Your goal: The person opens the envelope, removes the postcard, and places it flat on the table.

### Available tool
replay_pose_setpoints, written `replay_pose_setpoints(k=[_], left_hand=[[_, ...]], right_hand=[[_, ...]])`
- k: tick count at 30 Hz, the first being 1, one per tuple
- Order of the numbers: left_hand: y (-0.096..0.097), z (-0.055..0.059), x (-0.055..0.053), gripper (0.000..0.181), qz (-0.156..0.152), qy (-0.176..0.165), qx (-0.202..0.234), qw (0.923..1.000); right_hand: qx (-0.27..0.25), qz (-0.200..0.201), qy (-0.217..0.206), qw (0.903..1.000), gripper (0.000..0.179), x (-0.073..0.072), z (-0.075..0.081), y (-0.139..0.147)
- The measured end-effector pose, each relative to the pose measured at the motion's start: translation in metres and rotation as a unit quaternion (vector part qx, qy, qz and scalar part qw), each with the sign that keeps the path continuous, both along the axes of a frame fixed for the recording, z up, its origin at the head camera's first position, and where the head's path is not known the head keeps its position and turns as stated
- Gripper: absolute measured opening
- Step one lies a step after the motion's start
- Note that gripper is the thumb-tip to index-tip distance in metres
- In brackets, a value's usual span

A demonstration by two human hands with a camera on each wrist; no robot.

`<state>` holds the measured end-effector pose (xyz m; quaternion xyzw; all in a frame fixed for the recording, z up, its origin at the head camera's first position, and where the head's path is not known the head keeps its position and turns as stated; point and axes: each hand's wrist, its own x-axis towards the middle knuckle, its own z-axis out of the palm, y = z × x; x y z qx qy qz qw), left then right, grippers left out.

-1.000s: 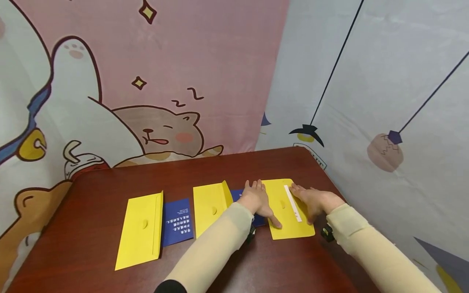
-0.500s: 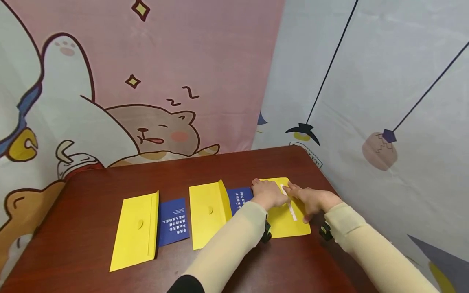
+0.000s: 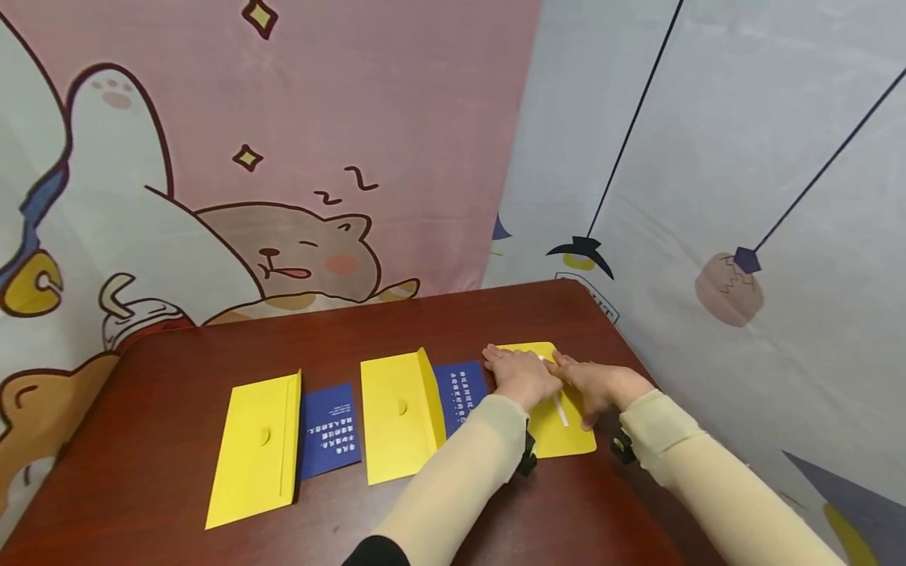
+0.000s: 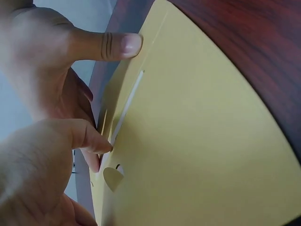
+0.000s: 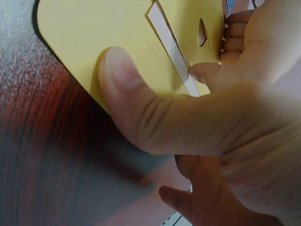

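A yellow envelope point(image 3: 566, 440) lies at the table's right side, a narrow white strip point(image 3: 561, 411) along its flap. My left hand point(image 3: 524, 376) rests over its far left part. In the right wrist view, the left thumb point(image 5: 202, 71) touches the strip, and the other fingers lie by the envelope's edge. My right hand point(image 3: 605, 384) is on the right side, its fingers meeting the left thumb near the strip's far end. In the left wrist view, the right thumb point(image 4: 127, 46) lies straight on the flap. A small semicircular cut-out point(image 4: 114, 179) shows below the strip.
To the left lie a second yellow envelope point(image 3: 396, 424) and a third yellow envelope point(image 3: 251, 456). A blue card point(image 3: 331, 428) with white writing sits between them, and another blue card point(image 3: 456, 393) is partly behind my left forearm. Printed cloth hangs behind the reddish-brown table point(image 3: 396, 318).
My left hand has moved right and turned from the envelope's left edge onto its top, the thumb reaching the strip. The right hand has stayed at the right side. The head view has shifted slightly.
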<state>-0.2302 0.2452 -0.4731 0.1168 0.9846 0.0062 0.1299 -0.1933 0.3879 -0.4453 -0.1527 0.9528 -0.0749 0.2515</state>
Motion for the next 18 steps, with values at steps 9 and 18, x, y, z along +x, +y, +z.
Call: replay_pose_setpoints(k=[9, 18], left_hand=[[0.003, -0.004, -0.002, 0.083, -0.001, 0.023, -0.004, 0.9997], [0.0, -0.003, -0.001, 0.087, 0.004, 0.045, 0.038, 0.9983]], right_hand=[[0.01, -0.019, -0.011, 0.9997, 0.124, -0.001, 0.003, -0.003], [0.009, 0.015, 0.021, 0.9996, 0.069, -0.015, 0.003, 0.0]])
